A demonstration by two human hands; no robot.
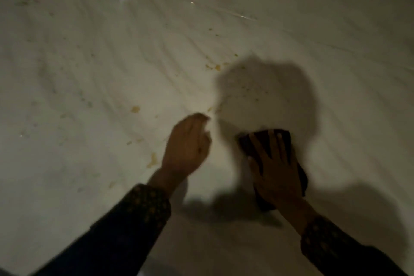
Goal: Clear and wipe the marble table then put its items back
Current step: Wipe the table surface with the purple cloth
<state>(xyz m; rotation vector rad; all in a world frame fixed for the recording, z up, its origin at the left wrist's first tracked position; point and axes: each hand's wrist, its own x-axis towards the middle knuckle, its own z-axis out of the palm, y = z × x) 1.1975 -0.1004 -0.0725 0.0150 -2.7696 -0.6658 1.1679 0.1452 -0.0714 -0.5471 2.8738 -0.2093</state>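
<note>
Both forearms reached forward from the bottom edge, each in a dark sleeve with a small yellowish pattern (the cuffs stopped at the wrists). The left hand [187, 144] was seen from the back, wrist slightly bent, its fingers [200, 119] loosely curled downward and together, holding nothing that could be made out; motion blur softened its outline. The right hand [276, 171] lay palm down with fingers [272, 141] straight and spread, pressing flat, thumb angled out to the left.
</note>
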